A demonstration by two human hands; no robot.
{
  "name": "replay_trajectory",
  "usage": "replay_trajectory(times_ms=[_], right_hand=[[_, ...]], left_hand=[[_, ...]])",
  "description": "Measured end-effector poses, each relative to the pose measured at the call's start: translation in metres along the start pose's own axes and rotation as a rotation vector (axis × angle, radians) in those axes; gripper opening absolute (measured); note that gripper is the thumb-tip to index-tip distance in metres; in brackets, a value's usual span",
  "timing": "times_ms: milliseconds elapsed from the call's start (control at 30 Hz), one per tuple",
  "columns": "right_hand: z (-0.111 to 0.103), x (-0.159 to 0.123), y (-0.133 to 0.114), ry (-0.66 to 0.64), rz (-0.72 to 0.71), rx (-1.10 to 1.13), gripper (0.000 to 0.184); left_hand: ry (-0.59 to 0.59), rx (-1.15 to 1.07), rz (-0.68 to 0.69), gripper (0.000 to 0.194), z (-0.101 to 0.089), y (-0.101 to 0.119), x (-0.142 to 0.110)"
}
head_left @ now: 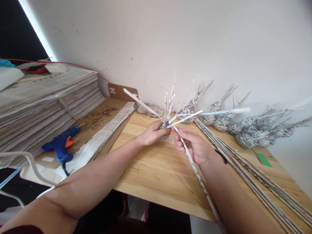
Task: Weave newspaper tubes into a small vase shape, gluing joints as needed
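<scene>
Pale wood for the desk (141, 172), and around the middle, just above it or maybe resting on it (can't tell which), a small woven paper base (165, 137) with white spokes (143, 105) fanned up and outward, probably splayed like that to leave room between them. On the left hand (151, 134), fingers wrapped snug around the base, thumb across the near side, presumably against any twisting or slipping. On the right hand (192, 148), fingers curled in a light pinch on one long strip (194, 168), close to the top end and just beside the base, likely for finer control than from farther down. Rest of that strip slanting down past the near edge. Spare sticks (229, 155) laid lengthwise on the right, probably for an easy grab. Woven pieces (248, 133) parked along the wall (146, 39), seemingly out of the way. Glue gun (59, 144) off left by a newspaper stack (81, 94), maybe for reach without crowding.
</scene>
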State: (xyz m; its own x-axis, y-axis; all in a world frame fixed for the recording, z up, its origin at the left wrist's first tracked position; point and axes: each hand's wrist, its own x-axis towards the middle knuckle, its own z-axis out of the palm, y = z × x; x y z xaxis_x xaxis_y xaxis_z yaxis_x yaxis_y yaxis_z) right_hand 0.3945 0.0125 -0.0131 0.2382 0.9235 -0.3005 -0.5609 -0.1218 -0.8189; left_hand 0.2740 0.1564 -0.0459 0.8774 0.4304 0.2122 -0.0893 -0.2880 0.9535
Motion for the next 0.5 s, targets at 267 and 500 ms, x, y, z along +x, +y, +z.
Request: replay_trajectory(times_ms=[267, 500], right_hand=[[-0.0026, 0.0035, 0.0049, 0.024, -0.095, 0.105, 0.027], [0.0026, 0.0036, 0.01, 0.048, -0.41, -0.105, 0.026]], left_hand=[[0.03, 0.035, 0.011, 0.028, 0.0007, -0.0024, -0.0005], [0.014, 0.011, 0.033, 0.027, 0.0001, -0.0031, -0.0001]])
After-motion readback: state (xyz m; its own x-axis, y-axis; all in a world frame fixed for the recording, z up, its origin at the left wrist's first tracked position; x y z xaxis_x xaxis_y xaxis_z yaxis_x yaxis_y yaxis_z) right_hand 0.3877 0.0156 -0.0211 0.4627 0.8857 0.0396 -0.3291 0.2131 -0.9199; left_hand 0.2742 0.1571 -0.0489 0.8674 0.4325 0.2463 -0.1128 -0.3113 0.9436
